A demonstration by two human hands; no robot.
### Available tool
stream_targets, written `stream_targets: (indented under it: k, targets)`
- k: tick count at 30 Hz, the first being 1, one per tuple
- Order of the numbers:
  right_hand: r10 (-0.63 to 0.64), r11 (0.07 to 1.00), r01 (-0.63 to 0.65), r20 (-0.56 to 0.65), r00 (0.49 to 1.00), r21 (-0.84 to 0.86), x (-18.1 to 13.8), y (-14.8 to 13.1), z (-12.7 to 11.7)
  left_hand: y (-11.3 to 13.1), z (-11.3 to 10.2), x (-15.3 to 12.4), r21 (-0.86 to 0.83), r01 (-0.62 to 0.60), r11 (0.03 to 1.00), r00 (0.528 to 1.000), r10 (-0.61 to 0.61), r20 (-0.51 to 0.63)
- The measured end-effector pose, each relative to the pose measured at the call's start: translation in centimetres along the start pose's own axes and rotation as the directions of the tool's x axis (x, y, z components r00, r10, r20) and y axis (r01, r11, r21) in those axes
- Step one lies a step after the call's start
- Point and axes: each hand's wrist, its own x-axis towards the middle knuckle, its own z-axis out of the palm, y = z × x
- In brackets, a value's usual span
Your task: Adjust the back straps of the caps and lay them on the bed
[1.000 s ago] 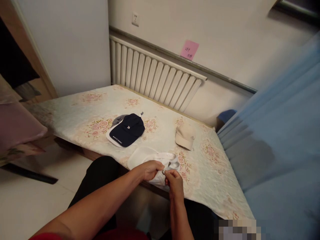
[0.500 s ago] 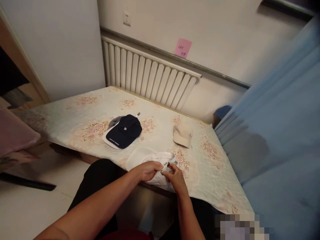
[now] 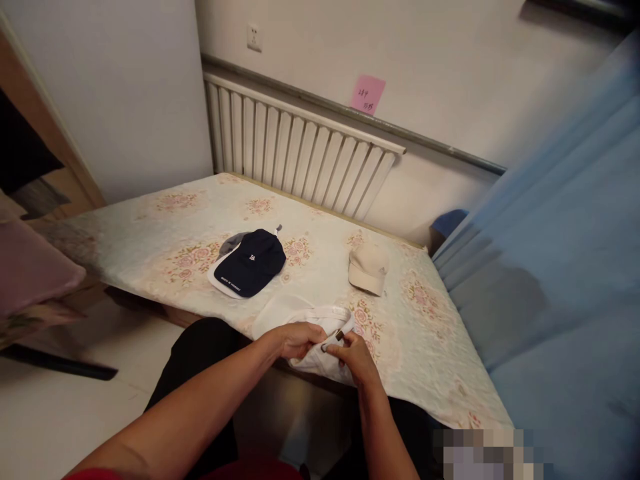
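Observation:
A white cap (image 3: 320, 365) lies upturned at the near edge of the table, its brim pointing left and its opening facing up. My left hand (image 3: 301, 340) is closed on the cap's back edge. My right hand (image 3: 356, 357) pinches the cap's strap beside a small dark metal buckle (image 3: 339, 335); the fingertips partly cover the strap. Beyond my hands, a navy cap (image 3: 255, 263) with a white-edged brim rests on top of a grey cap (image 3: 229, 245). A beige cap (image 3: 369, 267) sits upright to the right.
The table (image 3: 320, 267) wears a floral cloth. A radiator (image 3: 300, 150) runs along the wall behind it, below a pink note (image 3: 368, 94). A blue curtain (image 3: 560, 267) hangs on the right. Pink fabric (image 3: 35, 253) is at the far left.
My right hand has shifted slightly right and down along the strap, and the buckle shows more plainly. My left hand keeps its hold. The view has moved slightly.

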Motion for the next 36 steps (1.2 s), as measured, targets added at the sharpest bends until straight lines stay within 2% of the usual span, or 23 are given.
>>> stream_targets:
  k: [3,6,10,12,14,16,18,21,24,29,36]
  targets:
    - [-0.013,0.999,0.013,-0.009,1.0,0.033,0.1,0.1,-0.1,-0.3,-0.6,0.0,-0.036,-0.025,0.999,1.0,0.025,0.012]
    - [0.007,0.999,-0.007,-0.004,1.0,0.039,0.3,0.0,-0.1,-0.6,-0.7,0.2,-0.034,-0.045,0.998,0.999,0.044,-0.025]
    - [0.018,0.998,-0.02,0.033,0.999,0.061,0.4,0.1,0.0,-1.0,0.4,0.6,0.11,-0.01,0.994,0.996,0.02,-0.09]
    - [0.022,0.998,-0.024,0.027,0.999,0.066,0.4,0.2,0.0,-1.0,0.9,0.7,0.278,-0.044,0.959,0.975,0.102,-0.197]
    - [0.026,0.997,-0.027,0.008,1.0,0.075,0.5,0.3,-0.1,-1.0,1.3,0.6,0.414,-0.103,0.904,0.922,0.243,-0.301]
    - [0.031,0.996,-0.029,-0.018,0.999,0.088,0.5,0.3,-0.1,-1.0,1.5,0.3,0.493,-0.157,0.856,0.874,0.353,-0.334]
    - [0.038,0.994,-0.034,-0.037,0.999,0.102,0.5,0.2,0.0,-1.1,1.6,-0.1,0.576,-0.168,0.8,0.856,0.407,-0.317]
    - [0.051,0.992,-0.045,-0.046,0.998,0.121,0.4,0.1,0.2,-1.5,1.9,-0.5,0.747,-0.086,0.66,0.846,0.444,-0.294]
    - [0.054,0.989,-0.049,-0.035,0.998,0.141,0.1,-0.1,0.3,-1.8,2.5,-0.7,0.828,-0.033,0.56,0.841,0.464,-0.28]
    - [0.042,0.981,-0.042,0.0,0.999,0.188,-0.5,-0.1,-0.1,-1.9,3.1,-1.2,0.856,-0.061,0.513,0.851,0.475,-0.224]
    - [0.029,0.972,-0.026,-0.01,1.0,0.236,-1.1,0.1,-0.2,-3.0,3.0,-1.6,0.86,-0.146,0.489,0.82,0.546,-0.171]
